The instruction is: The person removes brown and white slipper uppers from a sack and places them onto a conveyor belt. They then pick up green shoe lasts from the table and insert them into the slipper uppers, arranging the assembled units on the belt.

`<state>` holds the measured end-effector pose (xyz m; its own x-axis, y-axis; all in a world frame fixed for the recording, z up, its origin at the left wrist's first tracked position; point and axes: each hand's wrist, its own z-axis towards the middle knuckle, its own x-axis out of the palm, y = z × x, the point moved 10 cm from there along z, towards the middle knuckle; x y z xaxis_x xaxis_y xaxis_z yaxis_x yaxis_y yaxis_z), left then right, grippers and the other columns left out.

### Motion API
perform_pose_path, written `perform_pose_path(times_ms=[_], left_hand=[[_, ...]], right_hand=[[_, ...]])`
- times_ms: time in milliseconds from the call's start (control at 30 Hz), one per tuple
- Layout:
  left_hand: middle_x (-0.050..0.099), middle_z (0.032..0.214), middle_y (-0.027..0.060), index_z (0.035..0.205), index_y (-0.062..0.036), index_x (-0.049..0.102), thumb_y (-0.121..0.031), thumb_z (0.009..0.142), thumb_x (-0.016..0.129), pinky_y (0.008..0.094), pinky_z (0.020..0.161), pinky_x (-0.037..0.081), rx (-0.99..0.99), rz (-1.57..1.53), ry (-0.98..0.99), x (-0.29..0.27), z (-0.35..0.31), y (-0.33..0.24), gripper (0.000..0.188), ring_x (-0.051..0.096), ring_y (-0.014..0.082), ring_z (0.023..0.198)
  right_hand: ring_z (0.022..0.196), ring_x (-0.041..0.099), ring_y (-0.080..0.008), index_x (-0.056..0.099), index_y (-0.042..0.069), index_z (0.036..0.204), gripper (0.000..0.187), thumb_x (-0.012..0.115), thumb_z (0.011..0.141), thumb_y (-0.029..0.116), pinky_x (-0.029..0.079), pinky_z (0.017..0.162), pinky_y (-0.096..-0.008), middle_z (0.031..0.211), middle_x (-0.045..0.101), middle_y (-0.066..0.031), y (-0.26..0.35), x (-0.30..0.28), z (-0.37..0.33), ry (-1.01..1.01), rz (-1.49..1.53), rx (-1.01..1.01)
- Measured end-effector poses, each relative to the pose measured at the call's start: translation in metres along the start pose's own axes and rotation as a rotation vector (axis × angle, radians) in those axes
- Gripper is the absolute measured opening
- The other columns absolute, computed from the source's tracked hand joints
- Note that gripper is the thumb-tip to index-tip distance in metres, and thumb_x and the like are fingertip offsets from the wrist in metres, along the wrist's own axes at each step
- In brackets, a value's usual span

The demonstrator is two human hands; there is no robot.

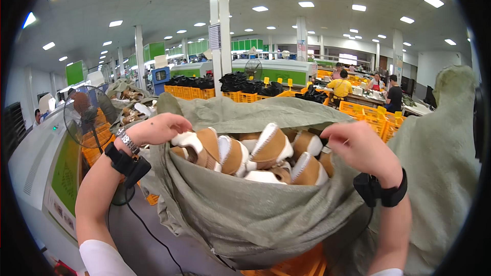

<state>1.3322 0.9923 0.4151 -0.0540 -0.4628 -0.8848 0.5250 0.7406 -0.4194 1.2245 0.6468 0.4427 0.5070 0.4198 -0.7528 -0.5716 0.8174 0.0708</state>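
Left arm [92, 199]: bare forearm, raised | left hand [159, 127]: back uppermost, turned inward, fingers loosely bent, grip unclear | right arm [396, 227]: bare forearm, raised, near upright | right hand [362, 145]: angled inward, fingers bent, grip unclear

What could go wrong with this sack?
The brown-and-white shoe parts sit heaped near the front rim of the gray-green sack; some might spill if it tips. The loose black cable hanging below the left wrist strap could snag.
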Motion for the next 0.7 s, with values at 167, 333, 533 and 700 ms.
perform_pose_path(times_ms=[167, 333, 533, 700], left_hand=[[0.05, 0.129, 0.0182, 0.139, -0.0014, 0.033, -0.037, 0.075, 0.071, 0.0339, 0.098, 0.039, 0.014, 0.088, 0.32, 0.02, -0.01, 0.05, 0.083, 0.049, 0.0252, 0.118], [0.056, 0.099, 0.016, 0.136, -0.0074, 0.035, -0.04, 0.075, 0.072, 0.0384, 0.075, 0.051, 0.136, 0.359, -0.114, -0.006, -0.003, 0.059, 0.079, 0.061, 0.0302, 0.083], [0.057, 0.101, 0.0192, 0.14, -0.007, 0.029, -0.053, 0.068, 0.071, 0.0408, 0.082, 0.045, 0.107, 0.664, -0.024, -0.01, -0.006, 0.08, 0.095, 0.06, 0.0358, 0.089], [0.055, 0.11, 0.0218, 0.142, -0.0072, 0.026, -0.049, 0.062, 0.078, 0.0414, 0.085, 0.043, 0.562, 0.311, 0.056, -0.001, 0.002, 0.044, 0.104, 0.057, 0.0387, 0.089]], right_hand=[[0.085, 0.064, -0.0314, 0.052, 0.009, 0.123, 0.061, 0.072, 0.071, 0.032, 0.051, 0.073, -0.037, 0.094, 0.065, -0.0168, -0.025, 0.068, 0.004, 0.777, -0.23, 0.145], [0.099, 0.057, -0.0349, 0.042, 0.015, 0.134, 0.094, 0.077, 0.057, 0.057, 0.047, 0.082, -0.0398, 0.107, 0.056, -0.0179, -0.043, 0.074, -0.027, 0.959, -0.557, 0.247], [0.125, 0.037, -0.033, 0.037, 0.003, 0.135, 0.1, 0.077, 0.059, 0.053, 0.024, 0.105, -0.0509, 0.126, 0.046, -0.0171, 0.022, 0.096, -0.018, 0.897, -0.726, -0.089], [0.123, 0.042, -0.0296, 0.035, 0.005, 0.136, 0.097, 0.076, 0.062, 0.053, 0.025, 0.104, -0.0503, 0.127, 0.047, -0.0171, 0.008, 0.104, -0.006, 0.884, 0.016, 0.174]])
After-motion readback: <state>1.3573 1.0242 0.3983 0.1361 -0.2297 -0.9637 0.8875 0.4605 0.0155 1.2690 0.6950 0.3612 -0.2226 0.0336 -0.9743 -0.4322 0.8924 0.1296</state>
